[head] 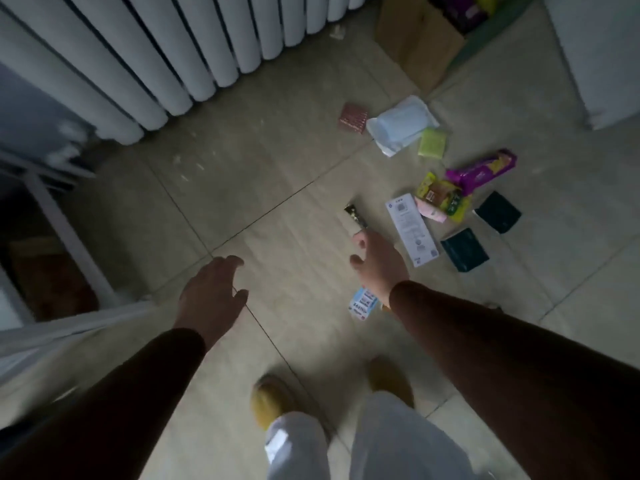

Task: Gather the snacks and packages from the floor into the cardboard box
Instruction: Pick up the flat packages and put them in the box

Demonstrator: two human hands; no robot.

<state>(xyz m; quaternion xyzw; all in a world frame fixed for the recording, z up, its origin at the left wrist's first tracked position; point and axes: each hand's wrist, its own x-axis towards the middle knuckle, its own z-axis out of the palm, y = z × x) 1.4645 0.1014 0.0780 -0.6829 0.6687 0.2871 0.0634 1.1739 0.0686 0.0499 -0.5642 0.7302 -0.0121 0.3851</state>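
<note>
Snacks and packages are lying scattered on the tiled floor (294, 161) ahead of me to the right: a white pouch (401, 124), a red packet (353, 117), a lime-green packet (432, 143), a purple bag (483, 171), a white printed slip (412, 228) and two dark pouches (464, 250), while the cardboard box (417, 39) is standing well apart at the far top, beside the radiator (173, 53). My left hand (211, 292) is hovering over bare tile with its fingers loosely spread and holding nothing. My right hand (379, 261) is reaching out with relaxed fingers just short of a small dark wrapper (355, 216), possibly touching it, though the blur makes that hard to tell, and a blue-and-white label (363, 304) is showing just under its wrist.
</note>
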